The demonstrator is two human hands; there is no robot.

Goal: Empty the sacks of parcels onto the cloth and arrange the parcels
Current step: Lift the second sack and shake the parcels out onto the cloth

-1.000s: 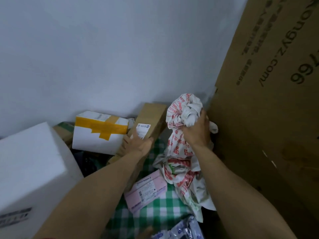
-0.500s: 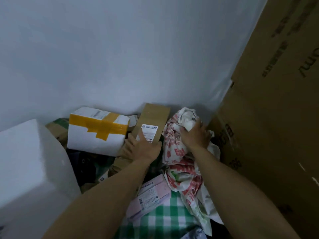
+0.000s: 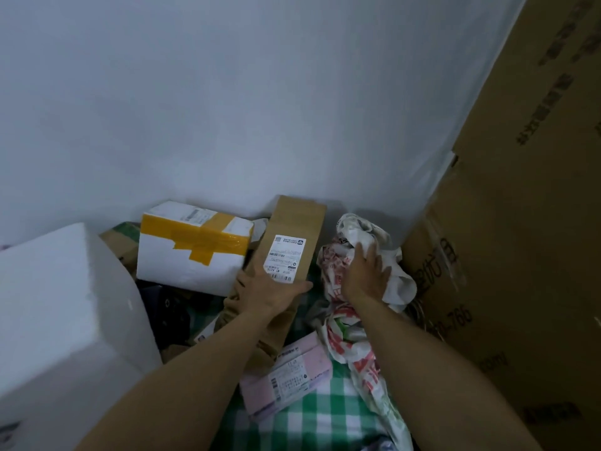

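Note:
A tall brown cardboard parcel (image 3: 294,236) with a white label leans against the wall. My left hand (image 3: 270,292) grips its lower part, thumb across the front. To its right lies a crumpled white sack with red print (image 3: 354,333), bunched in the corner. My right hand (image 3: 366,273) presses down on the top of the sack with its fingers spread. A white box with yellow tape (image 3: 192,247) stands left of the brown parcel. A pink flat parcel (image 3: 287,377) lies on the green checked cloth (image 3: 312,421).
A big white foam box (image 3: 55,320) fills the left foreground. Large brown cardboard sheets (image 3: 520,255) stand along the right. The pale wall (image 3: 260,109) closes the back. Dark items and small cardboard pieces lie between the foam box and the taped box.
My right hand has pushed the sack down into the corner and its fingers have opened from a grip to a flat press. My left hand stays on the brown parcel.

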